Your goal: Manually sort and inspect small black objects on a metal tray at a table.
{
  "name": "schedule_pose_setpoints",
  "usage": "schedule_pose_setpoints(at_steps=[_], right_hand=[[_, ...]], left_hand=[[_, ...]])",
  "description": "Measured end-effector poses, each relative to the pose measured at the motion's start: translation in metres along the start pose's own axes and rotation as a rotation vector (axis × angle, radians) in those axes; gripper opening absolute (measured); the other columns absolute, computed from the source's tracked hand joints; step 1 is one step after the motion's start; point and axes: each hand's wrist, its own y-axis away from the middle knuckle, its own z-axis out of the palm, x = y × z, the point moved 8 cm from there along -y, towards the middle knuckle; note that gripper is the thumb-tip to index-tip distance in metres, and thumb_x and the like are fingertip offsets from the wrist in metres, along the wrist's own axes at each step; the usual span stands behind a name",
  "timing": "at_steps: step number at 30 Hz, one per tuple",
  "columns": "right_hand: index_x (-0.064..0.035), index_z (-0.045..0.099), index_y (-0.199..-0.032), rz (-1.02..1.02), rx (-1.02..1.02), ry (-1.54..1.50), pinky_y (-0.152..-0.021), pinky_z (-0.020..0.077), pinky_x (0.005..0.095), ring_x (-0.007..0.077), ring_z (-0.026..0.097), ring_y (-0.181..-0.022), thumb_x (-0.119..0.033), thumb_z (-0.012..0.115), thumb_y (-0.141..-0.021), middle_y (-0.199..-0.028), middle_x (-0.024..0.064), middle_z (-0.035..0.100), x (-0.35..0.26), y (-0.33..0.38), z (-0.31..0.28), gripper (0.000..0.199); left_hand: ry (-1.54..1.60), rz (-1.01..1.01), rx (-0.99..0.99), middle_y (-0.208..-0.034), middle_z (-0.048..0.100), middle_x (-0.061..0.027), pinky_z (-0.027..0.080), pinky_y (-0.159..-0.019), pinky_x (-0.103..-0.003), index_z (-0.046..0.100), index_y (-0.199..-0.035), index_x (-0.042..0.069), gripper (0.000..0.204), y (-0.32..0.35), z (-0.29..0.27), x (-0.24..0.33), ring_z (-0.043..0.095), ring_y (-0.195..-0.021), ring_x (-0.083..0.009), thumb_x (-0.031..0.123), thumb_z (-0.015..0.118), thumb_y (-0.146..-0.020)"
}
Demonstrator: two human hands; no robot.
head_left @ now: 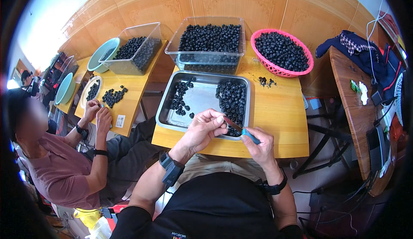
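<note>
Right over the near rim of the steel tray (165,110), the left hand (205,127) pinches one small dark fruit (223,119) between curled fingertips, while the right hand (258,143) is closed around the blue handle of a small knife (241,128) whose blade points at that fruit. Both hands hover just above the tray's front edge.

Inside the tray the dark round fruits lie in two groups, a sparse scatter on the left (180,97) and a denser heap on the right (232,99), with bare metal between them. Judging by that, a fair share seems handled, yet much appears left: the clear plastic tub (206,58) behind the tray is nearly full, and the pink basket (282,50) to its right is heaped as well. A few loose bits (266,81) sit on the yellow table (275,118).

To the left, another person (60,161) works at a second table with a plate, a small pile, and another clear tub (133,52). A small white label (120,121) lies near that table's edge. Cloth and cables clutter the wooden bench (348,88) on the right.
</note>
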Motion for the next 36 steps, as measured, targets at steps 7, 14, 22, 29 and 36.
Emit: schedule_pose_setpoints(at_steps=[7, 14, 22, 29, 36], right_hand=[[0.0071, 0.073, -0.108, 0.156, 0.132, -0.076, -0.062, 0.0449, 0.027, 0.0106, 0.056, -0.069, -0.024, 0.076, -0.094, -0.076, 0.0058, 0.064, 0.036, 0.006, -0.022, 0.034], [0.0074, 0.073, -0.106, 0.151, 0.045, -0.055, -0.062, 0.0431, 0.0258, 0.0097, 0.055, -0.07, -0.027, 0.075, -0.096, -0.077, 0.0061, 0.064, 0.019, 0.002, -0.017, 0.036], [0.0077, 0.072, -0.105, 0.164, 0.148, -0.055, -0.065, 0.0472, 0.0278, 0.0125, 0.058, -0.071, -0.025, 0.074, -0.096, -0.079, 0.0084, 0.067, 0.045, 0.015, -0.022, 0.034], [0.0082, 0.072, -0.105, 0.189, 0.167, -0.071, -0.066, 0.0476, 0.0274, 0.0118, 0.058, -0.072, -0.025, 0.074, -0.096, -0.08, 0.0083, 0.067, 0.057, 0.018, -0.023, 0.035], [0.0077, 0.073, -0.105, 0.182, 0.175, -0.08, -0.064, 0.0459, 0.0268, 0.0105, 0.056, -0.071, -0.028, 0.075, -0.096, -0.078, 0.0059, 0.066, 0.058, 0.018, -0.023, 0.037]], left_hand=[[-0.003, 0.035, -0.121, -0.098, 0.068, -0.0113, 0.062, -0.077, -0.028, 0.067, -0.101, 0.001, 0.01, 0.017, 0.035, 0.019, 0.066, -0.086, -0.0147, 0.011, 0.068, -0.098], [-0.052, 0.013, -0.018, -0.095, 0.069, -0.0085, 0.062, -0.077, -0.027, 0.068, -0.105, 0.001, 0.012, 0.013, 0.01, 0.016, 0.069, -0.079, -0.0151, 0.011, 0.069, -0.098], [-1.193, 0.133, 0.266, -0.085, 0.073, -0.0044, 0.052, -0.071, -0.025, 0.074, -0.098, -0.002, 0.013, 0.018, -0.031, 0.066, 0.063, -0.078, -0.0077, 0.009, 0.077, -0.092], [-1.504, 0.17, 0.341, -0.084, 0.075, -0.0108, 0.054, -0.068, -0.028, 0.074, -0.102, -0.002, 0.018, 0.021, -0.065, 0.097, 0.069, -0.073, -0.0142, 0.009, 0.077, -0.088], [-1.724, 0.114, 0.19, -0.094, 0.076, -0.0182, 0.058, -0.077, -0.038, 0.076, -0.108, 0.002, 0.028, 0.01, -0.065, 0.083, 0.074, -0.085, -0.0299, 0.013, 0.076, -0.082]])
